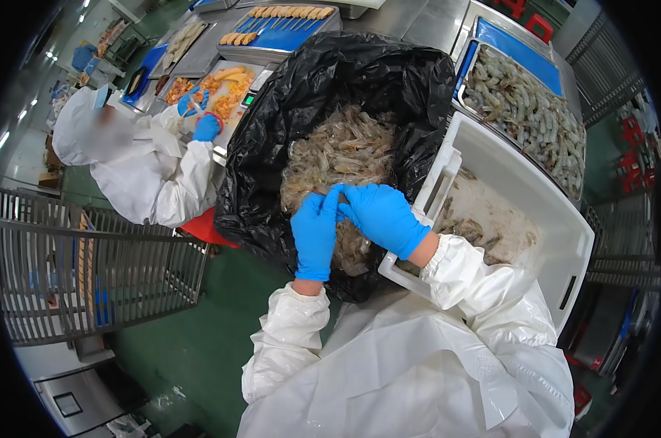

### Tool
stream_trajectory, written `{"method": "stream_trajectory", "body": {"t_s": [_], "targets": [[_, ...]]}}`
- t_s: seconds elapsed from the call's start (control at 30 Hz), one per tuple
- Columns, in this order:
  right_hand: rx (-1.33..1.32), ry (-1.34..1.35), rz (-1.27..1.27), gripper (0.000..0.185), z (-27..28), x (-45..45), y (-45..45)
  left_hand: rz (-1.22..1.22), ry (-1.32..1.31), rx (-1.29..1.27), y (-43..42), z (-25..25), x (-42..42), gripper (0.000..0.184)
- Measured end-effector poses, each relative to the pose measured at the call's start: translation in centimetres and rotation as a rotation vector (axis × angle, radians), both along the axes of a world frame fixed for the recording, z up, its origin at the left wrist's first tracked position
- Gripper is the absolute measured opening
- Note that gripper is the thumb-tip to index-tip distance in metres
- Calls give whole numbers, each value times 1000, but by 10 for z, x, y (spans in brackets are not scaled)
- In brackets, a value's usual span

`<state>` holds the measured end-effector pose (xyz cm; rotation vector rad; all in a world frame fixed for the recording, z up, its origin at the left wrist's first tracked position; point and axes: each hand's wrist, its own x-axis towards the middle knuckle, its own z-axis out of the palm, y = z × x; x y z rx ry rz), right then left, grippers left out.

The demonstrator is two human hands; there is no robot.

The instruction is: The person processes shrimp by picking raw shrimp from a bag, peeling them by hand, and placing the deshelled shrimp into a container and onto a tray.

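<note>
At the left a co-worker (137, 157) leaned by orange food pieces (232, 87), while near the middle a black bag (252, 171) stood open under the gloved left hand (314, 241), its fingertips drawn in and meeting the other hand's over the heap of shrimp scraps (345, 150) inside. The gloved right hand (385, 219) had its fingers bent likewise, in what seemed close two-handed fingertip work calling next for a light, steady pinch, though whether either was closed on anything I couldn't tell. Just beside it sat a white tub (570, 244) with loose shrimp (465, 230), and a tray of whole shrimp (524, 102) lay beyond.

The bag (254, 146) is crinkled, glossy black plastic; the tub (546, 219) at three o'clock, smooth plastic; the rack (126, 235) toward nine, shiny metal.
</note>
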<state>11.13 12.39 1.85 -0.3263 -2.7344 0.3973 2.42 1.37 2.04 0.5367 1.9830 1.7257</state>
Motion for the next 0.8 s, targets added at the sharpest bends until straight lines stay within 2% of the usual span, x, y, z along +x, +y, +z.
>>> {"method": "stream_trajectory", "body": {"t_s": [0.03, 0.07, 0.23, 0.33, 0.43, 0.47, 0.53, 0.57, 0.67, 0.7, 0.8], "targets": [[-2, -13, 11, 15, 0, -3, 0, 5, 91, -39, 0, 1, 2, 22], [-5, -25, 24, 15, -2, -5, 0, 17, 346, -102, -2, -2, 3, 24], [-32, -23, -9, 15, -8, -7, -2, -11, 516, -121, -8, -18, -3, 27], [-193, 69, -39, 16, -13, -4, 0, -36, 436, -165, -10, -8, 2, 25], [-368, 204, -51, 16, -20, -1, 1, -25, 234, -126, -11, -8, -1, 25], [-552, 192, -77, 17, -18, 1, 0, 6, -13, -14, -10, 1, -2, 23], [-918, 170, -124, 18, -12, 3, -1, 66, -251, 198, -5, 18, -3, 20], [-717, 135, -122, 26, -9, 5, -4, 69, -261, 198, -6, 13, -4, 20], [-271, 34, -169, 32, 3, 6, -19, 49, -283, 194, -9, 3, -2, 18], [-287, 89, -130, 38, 1, 5, -19, 29, -284, 195, -7, 11, 3, 18], [-234, 33, -103, 31, 6, 4, -15, -9, -236, 193, -9, -3, -1, 16]]}}
